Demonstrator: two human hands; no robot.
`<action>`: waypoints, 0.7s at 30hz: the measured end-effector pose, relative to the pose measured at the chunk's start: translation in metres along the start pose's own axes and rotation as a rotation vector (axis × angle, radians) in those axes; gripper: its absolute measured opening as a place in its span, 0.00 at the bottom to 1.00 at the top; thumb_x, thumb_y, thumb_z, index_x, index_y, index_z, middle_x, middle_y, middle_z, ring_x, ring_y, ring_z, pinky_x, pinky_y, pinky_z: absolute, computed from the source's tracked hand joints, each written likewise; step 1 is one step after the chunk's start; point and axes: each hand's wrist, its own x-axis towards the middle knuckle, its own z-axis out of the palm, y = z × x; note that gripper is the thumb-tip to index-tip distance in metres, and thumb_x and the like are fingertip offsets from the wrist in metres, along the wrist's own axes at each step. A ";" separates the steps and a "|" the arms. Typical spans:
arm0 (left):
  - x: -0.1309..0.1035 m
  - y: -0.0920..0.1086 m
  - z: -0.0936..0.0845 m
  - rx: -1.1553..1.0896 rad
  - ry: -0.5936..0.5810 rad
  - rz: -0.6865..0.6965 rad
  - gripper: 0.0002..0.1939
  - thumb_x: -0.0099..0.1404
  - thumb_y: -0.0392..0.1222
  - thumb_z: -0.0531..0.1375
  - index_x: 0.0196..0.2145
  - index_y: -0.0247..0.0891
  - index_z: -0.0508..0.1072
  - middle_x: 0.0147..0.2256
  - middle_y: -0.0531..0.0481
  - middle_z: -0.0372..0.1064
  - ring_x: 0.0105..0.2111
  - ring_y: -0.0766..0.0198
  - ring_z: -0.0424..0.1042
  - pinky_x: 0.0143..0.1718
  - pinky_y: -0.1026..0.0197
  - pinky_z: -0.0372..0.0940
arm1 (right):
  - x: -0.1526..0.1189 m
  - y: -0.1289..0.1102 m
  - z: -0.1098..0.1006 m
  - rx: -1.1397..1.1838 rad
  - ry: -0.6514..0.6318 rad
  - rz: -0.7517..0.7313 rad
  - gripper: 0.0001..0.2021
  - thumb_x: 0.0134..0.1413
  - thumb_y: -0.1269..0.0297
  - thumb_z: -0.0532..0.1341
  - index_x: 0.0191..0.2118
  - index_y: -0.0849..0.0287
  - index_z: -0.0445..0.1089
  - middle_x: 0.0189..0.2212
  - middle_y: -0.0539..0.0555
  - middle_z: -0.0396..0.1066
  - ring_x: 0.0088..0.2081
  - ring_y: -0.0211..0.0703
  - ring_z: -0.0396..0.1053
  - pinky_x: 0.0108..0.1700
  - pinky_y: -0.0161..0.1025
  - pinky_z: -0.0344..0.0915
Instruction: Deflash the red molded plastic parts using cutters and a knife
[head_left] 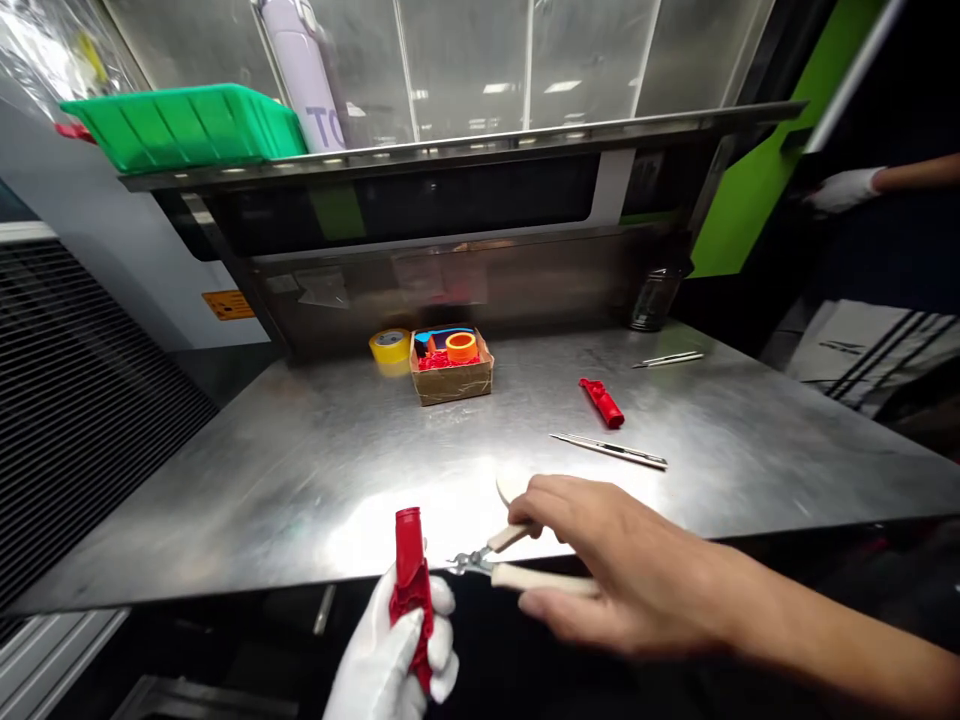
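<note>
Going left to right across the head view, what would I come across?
Green tray, lilac bottle, red part in the left hand, cream-handled pliers in the right hand, red piece on the table, farther thin metal tool, another person's gloved hand.

The metal table [300,460] bears yellow tape [390,347]; a box [454,384]; a red part [601,403]; 2 slim tools [612,451].

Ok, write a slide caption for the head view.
Gloved left hand holding a red piece, bare right hand holding cream-handled pliers, at a metal table.
</note>
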 end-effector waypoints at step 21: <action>0.004 -0.007 -0.009 0.013 0.026 0.015 0.16 0.58 0.51 0.61 0.38 0.37 0.73 0.29 0.47 0.70 0.24 0.61 0.67 0.21 0.60 0.61 | 0.015 -0.046 0.035 -0.581 0.078 -0.405 0.06 0.52 0.64 0.57 0.31 0.61 0.66 0.27 0.55 0.60 0.28 0.45 0.53 0.28 0.44 0.49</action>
